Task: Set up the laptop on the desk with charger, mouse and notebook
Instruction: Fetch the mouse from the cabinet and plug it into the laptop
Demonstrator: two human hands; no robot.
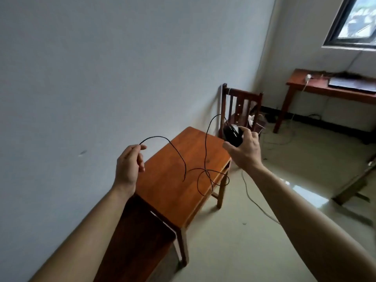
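My right hand grips a black wired mouse, held in the air above the far end of a small wooden table. Its thin black cable loops down over the tabletop and up to my left hand, which pinches the cable between thumb and fingers. Far off at the upper right, a closed dark laptop lies on a reddish wooden desk under the window, with a white charger plug and cord near its left end. No notebook is in view.
A wooden chair stands against the wall behind the small table. Loose cables trail over the pale floor between the table and the desk. A dark wooden leg shows at the right edge.
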